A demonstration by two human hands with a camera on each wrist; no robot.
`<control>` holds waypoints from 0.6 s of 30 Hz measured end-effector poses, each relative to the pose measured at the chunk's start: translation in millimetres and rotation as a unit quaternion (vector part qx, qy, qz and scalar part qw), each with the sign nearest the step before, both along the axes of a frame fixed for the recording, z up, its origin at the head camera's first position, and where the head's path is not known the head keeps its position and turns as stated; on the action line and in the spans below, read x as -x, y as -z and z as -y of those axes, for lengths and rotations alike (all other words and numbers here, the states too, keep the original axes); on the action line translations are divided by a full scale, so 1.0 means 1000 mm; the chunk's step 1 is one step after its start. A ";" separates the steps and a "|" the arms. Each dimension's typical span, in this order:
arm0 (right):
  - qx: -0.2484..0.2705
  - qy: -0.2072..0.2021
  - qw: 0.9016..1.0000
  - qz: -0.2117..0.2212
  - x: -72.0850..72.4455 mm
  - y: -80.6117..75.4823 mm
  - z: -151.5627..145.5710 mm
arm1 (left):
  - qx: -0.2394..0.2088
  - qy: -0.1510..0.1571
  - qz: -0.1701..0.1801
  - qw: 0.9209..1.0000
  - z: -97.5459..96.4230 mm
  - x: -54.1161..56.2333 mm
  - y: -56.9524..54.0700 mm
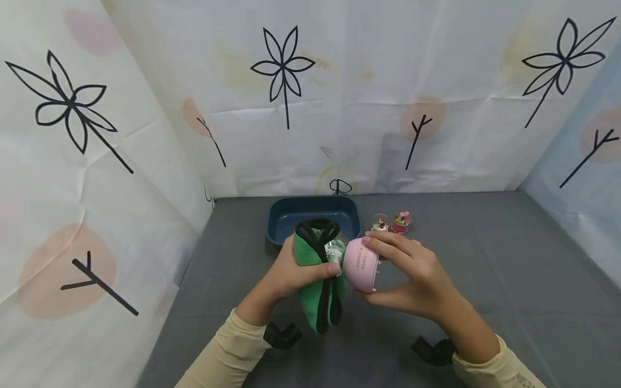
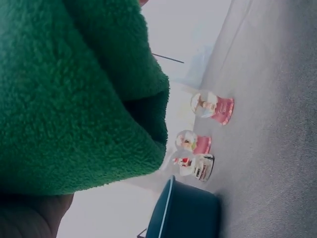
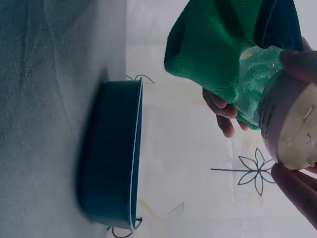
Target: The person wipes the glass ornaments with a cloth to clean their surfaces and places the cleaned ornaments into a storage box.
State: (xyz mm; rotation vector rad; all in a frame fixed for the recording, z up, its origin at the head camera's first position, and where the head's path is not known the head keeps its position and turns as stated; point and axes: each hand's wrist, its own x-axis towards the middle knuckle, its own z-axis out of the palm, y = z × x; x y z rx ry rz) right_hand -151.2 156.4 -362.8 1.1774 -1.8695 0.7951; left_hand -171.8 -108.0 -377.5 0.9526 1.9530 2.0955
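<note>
A snow globe [image 1: 360,264] with a pink base and a clear dome is held on its side above the table. My right hand [image 1: 417,275] grips the base between thumb and fingers. Folded round the dome is a green cloth [image 1: 308,302] with black edging, which my left hand [image 1: 286,277] holds with the thumb on top. In the right wrist view the clear dome [image 3: 251,82] shows partly, tucked against the cloth. The cloth [image 2: 74,109] covers most of the left side of the left wrist view.
Behind the hands stands a dark blue basin [image 1: 277,237]. To its right are a small white-based snow globe [image 1: 380,226] and a pink one [image 1: 400,222]. Another pink snow globe [image 2: 224,110] stands apart in the left wrist view. Patterned cloth walls [image 1: 339,151] border the grey table [image 1: 485,258].
</note>
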 end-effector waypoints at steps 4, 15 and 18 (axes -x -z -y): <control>0.044 -0.037 0.996 0.074 -0.001 0.003 0.001 | -0.001 0.008 -0.016 1.000 -0.002 0.001 0.002; 0.109 -0.048 0.873 0.472 -0.006 0.002 -0.008 | 0.078 -0.034 -0.039 0.996 -0.006 0.000 0.010; 0.107 -0.048 0.842 0.527 -0.004 -0.001 -0.009 | 0.085 -0.045 -0.038 0.995 -0.006 0.000 0.011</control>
